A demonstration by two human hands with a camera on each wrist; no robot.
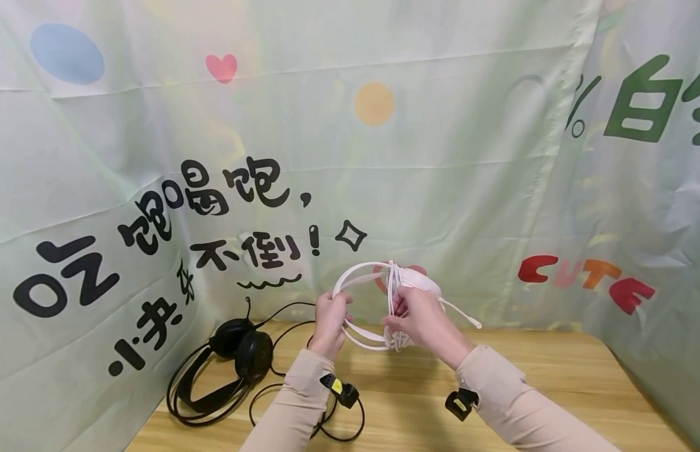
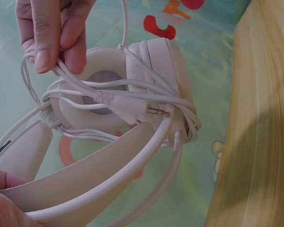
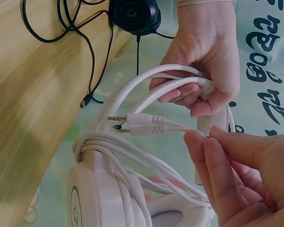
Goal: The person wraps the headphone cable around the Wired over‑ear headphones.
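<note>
White headphones [image 1: 420, 280] are held up above the table, turned sideways. My left hand [image 1: 329, 321] grips their headband [image 2: 92, 177]. Several turns of white cable [image 2: 149, 87] wrap round the ear cups, seen in the left wrist view. With thumb and fingers my right hand [image 1: 422, 319] pinches the cable just behind two white audio plugs [image 3: 144, 119]. Their bare metal pins point away from the fingers in the right wrist view. A thin white stalk [image 1: 461, 312] with a small tip sticks out from an ear cup.
Black headphones [image 1: 255, 355] with a looped black cable [image 1: 350, 436] lie on the wooden table [image 1: 564, 376] at the left. A printed cloth [image 1: 457, 207] hangs behind the table and along its sides. Small black cameras [image 1: 461, 403] are strapped to both sleeves.
</note>
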